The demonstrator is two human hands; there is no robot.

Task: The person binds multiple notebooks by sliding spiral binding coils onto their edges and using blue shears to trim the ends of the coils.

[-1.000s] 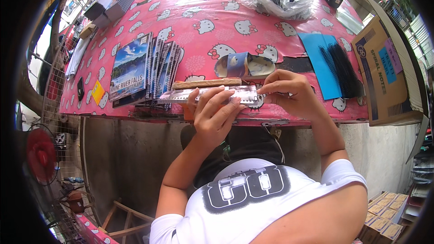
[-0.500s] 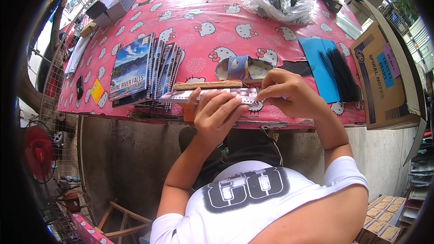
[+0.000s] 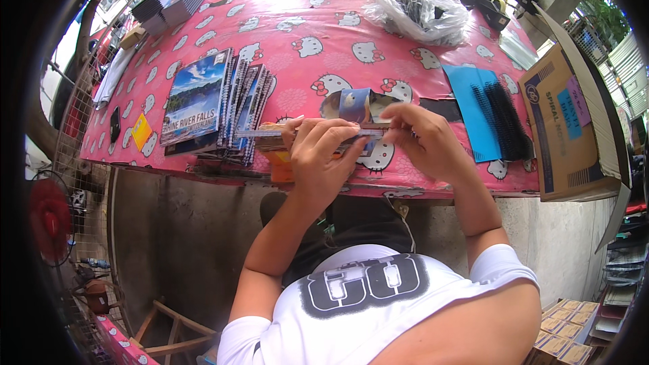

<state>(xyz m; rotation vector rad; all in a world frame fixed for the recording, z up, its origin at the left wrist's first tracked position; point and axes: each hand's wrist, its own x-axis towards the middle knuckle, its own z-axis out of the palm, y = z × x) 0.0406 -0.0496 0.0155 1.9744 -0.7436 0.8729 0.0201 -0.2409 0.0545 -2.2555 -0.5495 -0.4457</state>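
Note:
My left hand (image 3: 319, 155) is wrapped around a thin notebook (image 3: 267, 134), its fingers over the top and its thumb below. The notebook is held nearly edge-on at the front of the table, with a punched or coiled edge along it. My right hand (image 3: 427, 140) is at the notebook's right end, fingers bent and fingertips drawn together; whatever they pinch is too small to make out. Behind the notebook lies a curved strip of printed card (image 3: 356, 105) with a bear picture. An orange piece (image 3: 281, 167) shows under the notebook, beside my left hand.
Spiral notebooks with a waterfall cover (image 3: 196, 101) are stacked at left. On the right, black plastic coils (image 3: 503, 122) lie on a blue sheet (image 3: 466, 105), near a cardboard box (image 3: 564, 132). A clear plastic bag (image 3: 419, 10) sits at the back. A phone (image 3: 115, 123) lies far left.
The notebook has tipped so that its edge now faces up and its printed face is mostly hidden. My right hand has shifted slightly and its fingers have curled differently at the notebook's end.

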